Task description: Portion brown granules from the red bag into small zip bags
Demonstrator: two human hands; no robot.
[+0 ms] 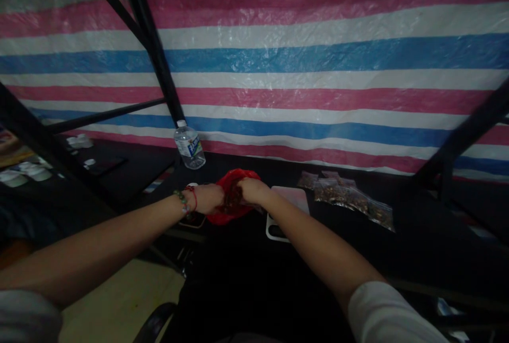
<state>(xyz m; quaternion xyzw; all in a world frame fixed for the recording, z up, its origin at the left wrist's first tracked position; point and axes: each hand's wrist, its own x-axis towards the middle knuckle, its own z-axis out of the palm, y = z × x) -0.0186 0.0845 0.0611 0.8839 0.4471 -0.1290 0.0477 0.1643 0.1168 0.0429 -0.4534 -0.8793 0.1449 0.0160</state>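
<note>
A red plastic bag (220,219) stands open on the black table, with dark reddish-brown pieces inside. At its left edge my left hand (210,198), a beaded bracelet and a red cord on the wrist, is closed on the bag. My right hand (251,190) reaches into the bag's mouth from the right, fingers curled down; what they pinch is hidden. Just right of the bag, partly under my right forearm, lies a white kitchen scale (292,195). A dark flat object with a pale edge (193,220) shows beneath my left wrist.
Several clear zip bags (342,194) of brownish pieces lie to the right on the table. A clear plastic bottle (190,145) stands at the back left. White-lidded containers (37,172) sit on the left table. Black metal posts (149,41) rise before a striped tarp (302,56).
</note>
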